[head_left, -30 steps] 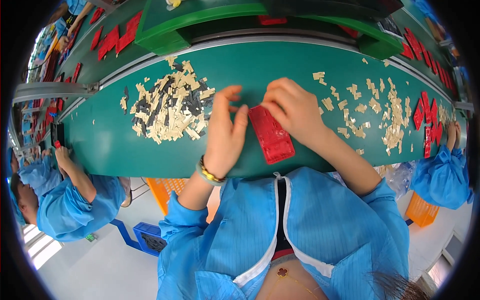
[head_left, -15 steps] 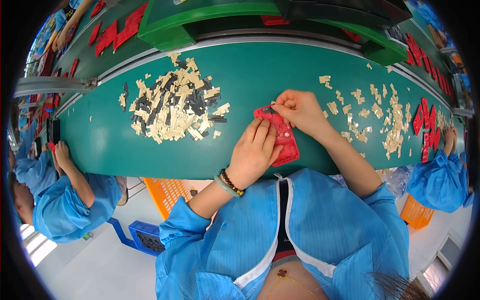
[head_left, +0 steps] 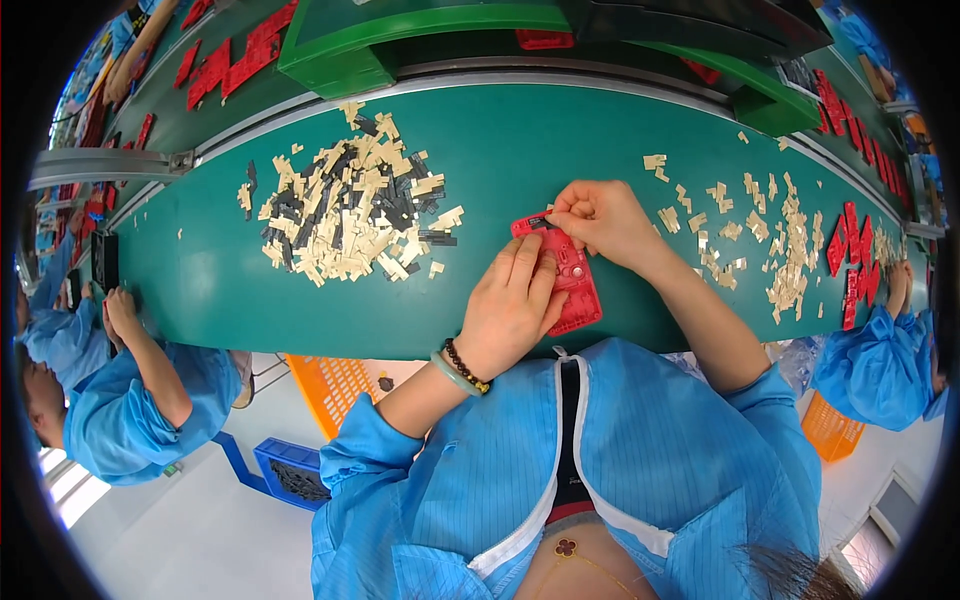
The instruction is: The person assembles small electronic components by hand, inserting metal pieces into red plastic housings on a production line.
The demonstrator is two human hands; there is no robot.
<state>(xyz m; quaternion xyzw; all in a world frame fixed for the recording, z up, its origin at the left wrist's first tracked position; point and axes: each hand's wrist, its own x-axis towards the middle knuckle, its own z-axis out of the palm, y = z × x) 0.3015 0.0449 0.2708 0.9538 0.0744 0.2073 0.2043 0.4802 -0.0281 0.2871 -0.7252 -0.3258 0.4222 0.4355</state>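
A red plastic casing [head_left: 580,306] lies tilted on the green table right in front of me. My left hand [head_left: 508,302] is closed over its left side, fingers across the top face and thumb on the lower part. At the casing's far end sits a small dark strip [head_left: 537,222]. My right hand [head_left: 606,224] pinches at that strip with thumb and forefinger; the fingertips hide part of it. Round bosses and moulded ribs show on the casing between my hands.
A heap of cream and dark grey flat pieces [head_left: 345,215] lies to the left. More cream pieces [head_left: 790,250] are scattered right, near several red parts [head_left: 851,240]. Green shelving [head_left: 340,62] borders the far side. Co-workers in blue sit at both sides; a blue crate [head_left: 292,472] stands below.
My right fingertips have shifted slightly along the casing's far end, and more of the dark strip shows. The left hand stays on the casing.
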